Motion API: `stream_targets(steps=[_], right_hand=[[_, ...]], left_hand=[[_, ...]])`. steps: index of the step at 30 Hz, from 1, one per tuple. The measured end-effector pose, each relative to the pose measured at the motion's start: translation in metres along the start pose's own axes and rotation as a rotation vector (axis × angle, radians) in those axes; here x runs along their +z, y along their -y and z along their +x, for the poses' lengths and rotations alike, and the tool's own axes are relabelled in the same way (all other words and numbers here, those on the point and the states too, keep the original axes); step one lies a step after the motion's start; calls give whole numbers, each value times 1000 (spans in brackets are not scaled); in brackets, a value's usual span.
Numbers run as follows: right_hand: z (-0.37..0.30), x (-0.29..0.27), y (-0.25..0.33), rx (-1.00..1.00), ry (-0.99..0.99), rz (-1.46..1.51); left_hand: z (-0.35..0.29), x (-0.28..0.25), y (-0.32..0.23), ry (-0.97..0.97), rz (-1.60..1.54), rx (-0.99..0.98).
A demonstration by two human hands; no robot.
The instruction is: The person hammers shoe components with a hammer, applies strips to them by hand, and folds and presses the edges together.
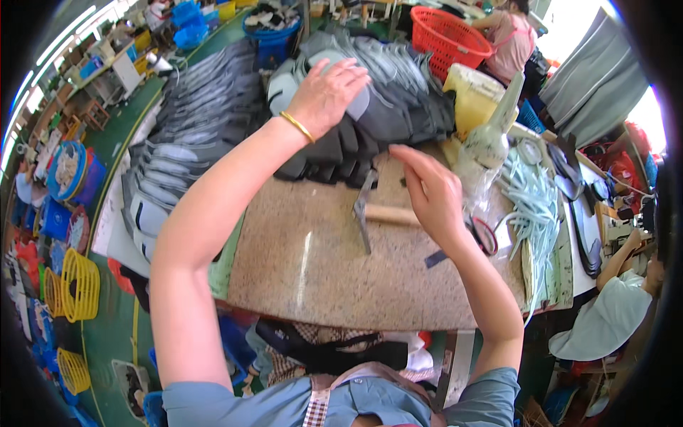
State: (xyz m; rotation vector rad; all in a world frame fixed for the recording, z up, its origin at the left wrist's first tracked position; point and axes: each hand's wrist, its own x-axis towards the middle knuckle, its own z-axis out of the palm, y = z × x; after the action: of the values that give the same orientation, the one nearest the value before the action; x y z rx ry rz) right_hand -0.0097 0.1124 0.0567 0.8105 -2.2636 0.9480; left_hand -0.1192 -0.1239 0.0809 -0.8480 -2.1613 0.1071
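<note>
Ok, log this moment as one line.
left hand: open, at grey pieces | right hand: open, near hammer | hammer: on worktable, partly hidden by right hand

The hammer head (363, 212) is of metal with a dull finish, and its handle (391, 215) is of smooth wood. The tabletop (284, 285) looks hard and speckled, mostly matt, with one shiny streak. The far dark pieces (395, 117) seem of matt cloth. The bracelet (297, 127) is of glossy metal. Far right, the basket (448, 39) is of plastic, the curtain (597, 67) of matt cloth.
</note>
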Motion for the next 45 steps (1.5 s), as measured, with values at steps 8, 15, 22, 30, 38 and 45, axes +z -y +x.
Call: stream_targets(steps=[8, 15, 22, 30, 38, 45], right_hand=[[137, 46, -88, 9, -110, -194], [171, 59, -92, 193, 246, -352], [174, 61, -88, 329, 257, -330], [182, 65, -84, 199, 264, -346], [179, 62, -93, 136, 232, -346], [197, 45, -71, 185, 471, -407]], left_hand=[[38, 45, 26, 104, -90, 31], [76, 36, 63, 368, -367, 150], [74, 58, 76, 246, -493, 126], [66, 42, 103, 325, -146, 190], [57, -9, 17, 187, 97, 337], [46, -8, 34, 155, 111, 174]])
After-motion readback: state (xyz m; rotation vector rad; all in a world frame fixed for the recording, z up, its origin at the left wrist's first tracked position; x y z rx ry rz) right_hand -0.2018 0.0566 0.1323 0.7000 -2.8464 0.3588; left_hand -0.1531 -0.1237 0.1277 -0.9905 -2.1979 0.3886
